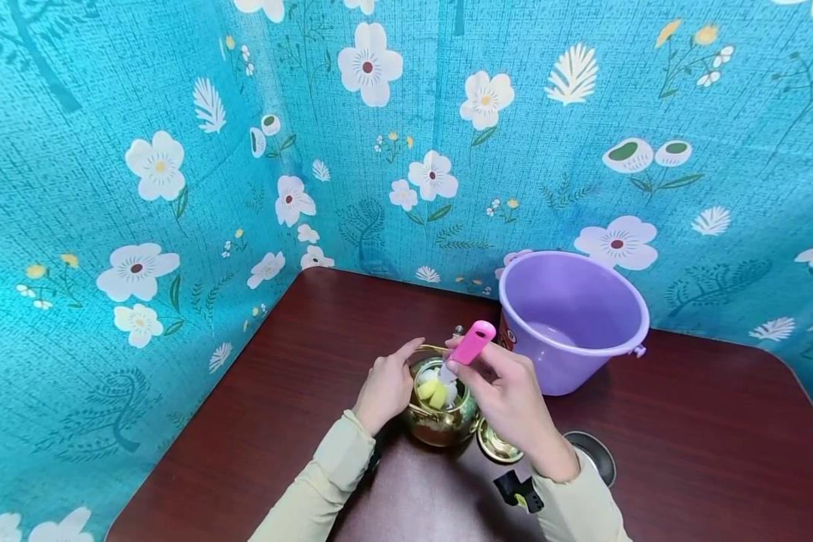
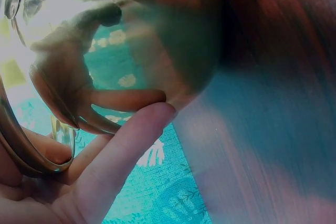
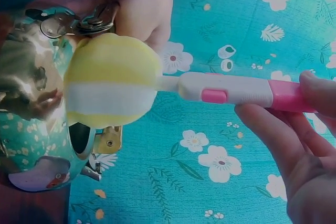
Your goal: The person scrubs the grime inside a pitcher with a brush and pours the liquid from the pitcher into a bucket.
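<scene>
A shiny golden kettle (image 1: 436,429) stands open-topped on the table. My left hand (image 1: 386,388) holds its left side; in the left wrist view the thumb lies against the polished wall, and a curved metal handle (image 2: 29,158) passes by the palm. From above, my right hand (image 1: 511,395) pinches the pink end of a sponge brush (image 1: 473,342). Its round yellow-and-white sponge head (image 3: 115,80) sits at the kettle's mouth, partly inside, with a white shaft leading to the handle. How deep the sponge reaches is hidden.
A golden lid (image 1: 500,440) lies right of the kettle, under my right forearm. Beyond it is a grey round dish (image 1: 592,455), partly covered by the sleeve. A purple bucket (image 1: 572,324) stands behind on the dark red table (image 1: 704,421). Blue floral cloth (image 1: 406,135) hangs behind.
</scene>
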`<action>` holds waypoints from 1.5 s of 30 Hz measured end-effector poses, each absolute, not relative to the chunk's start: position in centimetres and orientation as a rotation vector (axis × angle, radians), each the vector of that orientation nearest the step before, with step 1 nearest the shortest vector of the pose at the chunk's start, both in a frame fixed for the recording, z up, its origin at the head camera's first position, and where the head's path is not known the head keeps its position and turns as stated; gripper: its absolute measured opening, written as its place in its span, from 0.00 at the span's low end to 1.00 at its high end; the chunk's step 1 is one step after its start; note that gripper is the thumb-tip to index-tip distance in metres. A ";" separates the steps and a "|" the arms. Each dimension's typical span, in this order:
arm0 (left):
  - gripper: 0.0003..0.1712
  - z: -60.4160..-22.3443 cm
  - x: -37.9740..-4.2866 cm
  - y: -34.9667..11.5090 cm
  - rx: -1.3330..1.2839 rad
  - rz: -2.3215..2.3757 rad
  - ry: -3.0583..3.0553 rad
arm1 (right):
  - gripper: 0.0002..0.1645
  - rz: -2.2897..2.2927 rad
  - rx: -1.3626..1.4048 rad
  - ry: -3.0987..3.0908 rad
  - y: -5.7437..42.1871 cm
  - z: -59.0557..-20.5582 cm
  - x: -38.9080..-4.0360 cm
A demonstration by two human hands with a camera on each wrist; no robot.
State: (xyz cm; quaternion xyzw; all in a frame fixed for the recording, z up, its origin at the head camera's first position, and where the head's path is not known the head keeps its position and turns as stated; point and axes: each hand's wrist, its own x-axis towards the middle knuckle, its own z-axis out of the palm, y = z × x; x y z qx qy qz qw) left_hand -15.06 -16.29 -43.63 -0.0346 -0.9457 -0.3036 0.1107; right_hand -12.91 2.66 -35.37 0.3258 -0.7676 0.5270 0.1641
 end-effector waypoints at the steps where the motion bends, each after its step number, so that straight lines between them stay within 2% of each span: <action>1: 0.29 -43.6 -15.1 -16.3 -0.102 -0.894 -2.777 | 0.13 1.503 0.939 -2.187 2.7 -35.3 -12.9; 9: 0.30 -43.8 -15.3 -16.4 -0.090 -0.877 -2.781 | 0.15 1.475 0.982 -2.182 3.1 -35.2 -12.9; 29: 0.30 -43.7 -15.2 -16.5 -0.121 -0.874 -2.768 | 0.14 1.406 0.854 -2.214 3.6 -34.7 -12.6; 45: 0.31 -43.8 -15.1 -16.4 -0.141 -0.836 -2.784 | 0.10 1.393 0.856 -2.175 3.5 -35.2 -13.1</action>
